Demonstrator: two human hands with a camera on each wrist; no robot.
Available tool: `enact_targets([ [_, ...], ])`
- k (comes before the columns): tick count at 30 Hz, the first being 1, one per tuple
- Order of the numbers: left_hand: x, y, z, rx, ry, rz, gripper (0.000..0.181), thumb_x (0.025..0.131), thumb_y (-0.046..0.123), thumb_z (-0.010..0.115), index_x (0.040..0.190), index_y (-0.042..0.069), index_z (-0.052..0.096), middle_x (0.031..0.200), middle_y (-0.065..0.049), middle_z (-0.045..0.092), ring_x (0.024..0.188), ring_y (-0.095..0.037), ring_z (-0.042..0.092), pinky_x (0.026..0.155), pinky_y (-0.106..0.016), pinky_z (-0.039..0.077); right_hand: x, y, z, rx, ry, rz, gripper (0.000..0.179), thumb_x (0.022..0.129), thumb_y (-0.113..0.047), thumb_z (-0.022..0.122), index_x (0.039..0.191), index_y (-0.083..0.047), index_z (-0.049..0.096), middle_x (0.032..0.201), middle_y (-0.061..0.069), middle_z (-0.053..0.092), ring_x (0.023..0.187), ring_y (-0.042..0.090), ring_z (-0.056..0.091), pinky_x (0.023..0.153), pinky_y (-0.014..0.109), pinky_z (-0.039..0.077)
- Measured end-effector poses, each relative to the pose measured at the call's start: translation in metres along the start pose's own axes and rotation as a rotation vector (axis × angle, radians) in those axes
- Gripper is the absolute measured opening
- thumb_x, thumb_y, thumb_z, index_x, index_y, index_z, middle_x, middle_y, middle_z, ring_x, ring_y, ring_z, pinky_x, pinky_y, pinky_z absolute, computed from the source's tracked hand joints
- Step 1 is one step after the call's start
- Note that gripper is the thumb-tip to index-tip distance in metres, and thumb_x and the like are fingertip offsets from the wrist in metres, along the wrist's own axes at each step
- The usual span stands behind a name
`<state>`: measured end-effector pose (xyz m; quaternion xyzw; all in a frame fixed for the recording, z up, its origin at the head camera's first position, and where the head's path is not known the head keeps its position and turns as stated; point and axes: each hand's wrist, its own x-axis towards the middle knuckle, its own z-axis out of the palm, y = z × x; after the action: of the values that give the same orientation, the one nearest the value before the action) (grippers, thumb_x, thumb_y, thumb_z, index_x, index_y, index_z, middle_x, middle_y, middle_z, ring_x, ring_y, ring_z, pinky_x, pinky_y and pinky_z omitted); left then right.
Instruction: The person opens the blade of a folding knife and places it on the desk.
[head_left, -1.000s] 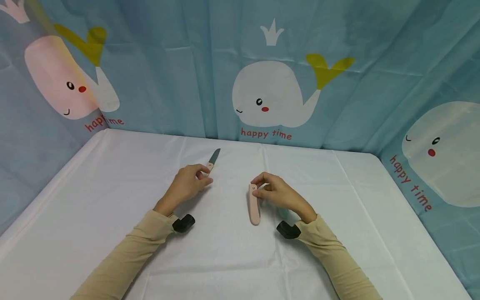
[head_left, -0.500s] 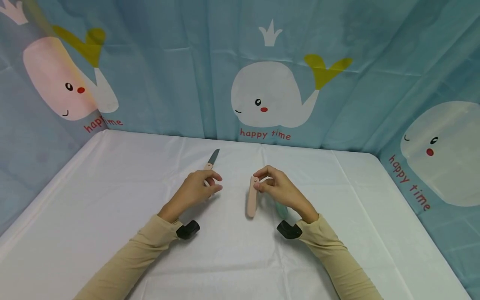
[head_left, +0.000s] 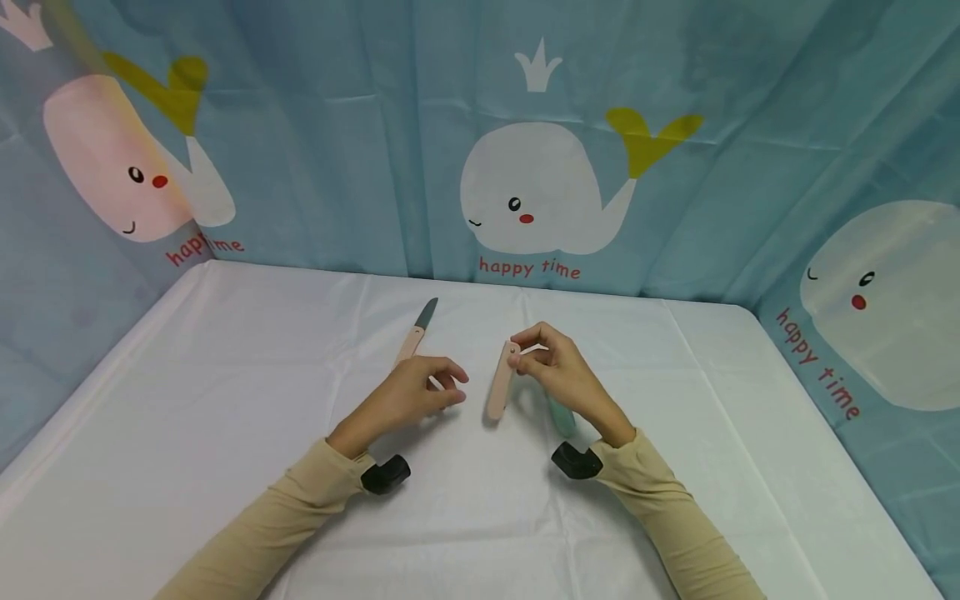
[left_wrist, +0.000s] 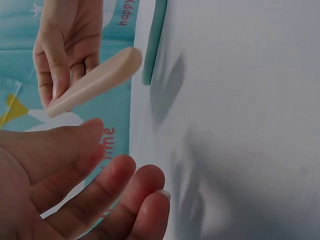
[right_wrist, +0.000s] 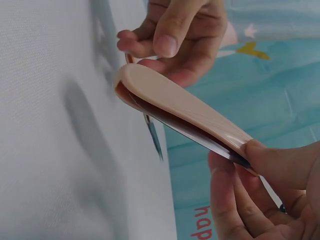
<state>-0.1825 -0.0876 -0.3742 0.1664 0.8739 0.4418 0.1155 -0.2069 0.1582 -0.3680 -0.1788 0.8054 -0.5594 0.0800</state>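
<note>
My right hand (head_left: 561,367) pinches a folded pink folding knife (head_left: 498,390) at its pivot end, between thumb and fingers. The handle slants down and toward the left, and the right wrist view shows the blade (right_wrist: 200,142) tucked into its slot. Left of it, my left hand (head_left: 408,390) is held over the table, fingers loosely bent and nothing between them, its fingertips short of the knife. Behind that hand lies a second pink knife (head_left: 411,342) with its dark blade extended toward the back; the hand hides its lower handle.
A green, handle-shaped object (head_left: 562,418) lies on the white tablecloth (head_left: 465,517), partly covered by the right hand. A blue curtain (head_left: 405,167) with whale prints rises behind the table and on both sides.
My left hand has moved away from the extended knife, rightward and toward me, leaving it on the table. My right hand has raised the folded knife slightly and tilted its lower end to the left.
</note>
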Motion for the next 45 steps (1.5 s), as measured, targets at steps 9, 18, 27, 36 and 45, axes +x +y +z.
enact_targets([
  [9, -0.002, 0.003, 0.004, -0.033, -0.071, 0.037, 0.031, 0.093, 0.022, 0.069, 0.117, 0.004, 0.069, 0.098, -0.007, 0.07, 0.077, -0.019, 0.068, 0.065, -0.028, 0.051, 0.001, -0.001, 0.003, 0.054, 0.028, 0.002, 0.026, 0.098, -0.01, 0.061, 0.122, 0.001, 0.055, 0.127, 0.017, 0.058, 0.092, 0.008, 0.069, 0.091, 0.034, 0.055],
  [18, -0.001, 0.004, 0.008, -0.08, -0.067, 0.051, 0.027, 0.093, 0.02, 0.069, 0.117, 0.008, 0.069, 0.095, -0.007, 0.071, 0.078, -0.019, 0.071, 0.068, -0.028, 0.052, 0.0, -0.003, 0.005, 0.107, 0.059, -0.009, 0.026, 0.098, -0.007, 0.061, 0.121, 0.004, 0.053, 0.125, 0.02, 0.057, 0.088, 0.003, 0.068, 0.088, 0.028, 0.056],
  [27, 0.001, 0.002, 0.009, -0.143, -0.086, 0.057, 0.032, 0.093, 0.019, 0.07, 0.119, 0.001, 0.066, 0.097, -0.011, 0.072, 0.08, -0.02, 0.073, 0.072, -0.028, 0.056, -0.002, -0.005, 0.009, 0.149, 0.03, -0.02, 0.026, 0.099, -0.006, 0.059, 0.12, 0.006, 0.051, 0.128, 0.02, 0.055, 0.09, 0.001, 0.068, 0.088, 0.027, 0.056],
  [36, 0.004, 0.001, 0.011, -0.185, -0.099, 0.028, 0.029, 0.093, 0.018, 0.07, 0.116, 0.001, 0.067, 0.095, -0.009, 0.073, 0.079, -0.019, 0.074, 0.074, -0.028, 0.057, -0.002, -0.008, 0.011, 0.169, 0.041, -0.025, 0.026, 0.099, -0.006, 0.06, 0.12, 0.006, 0.051, 0.125, 0.02, 0.055, 0.09, 0.002, 0.068, 0.088, 0.026, 0.056],
  [45, 0.003, 0.004, 0.012, -0.234, -0.075, 0.011, 0.025, 0.092, 0.012, 0.07, 0.113, -0.001, 0.067, 0.096, -0.013, 0.074, 0.081, -0.017, 0.073, 0.075, -0.03, 0.058, -0.001, -0.006, 0.011, 0.15, 0.037, -0.008, 0.032, 0.098, -0.013, 0.062, 0.125, 0.001, 0.053, 0.123, 0.017, 0.056, 0.09, 0.006, 0.068, 0.089, 0.026, 0.056],
])
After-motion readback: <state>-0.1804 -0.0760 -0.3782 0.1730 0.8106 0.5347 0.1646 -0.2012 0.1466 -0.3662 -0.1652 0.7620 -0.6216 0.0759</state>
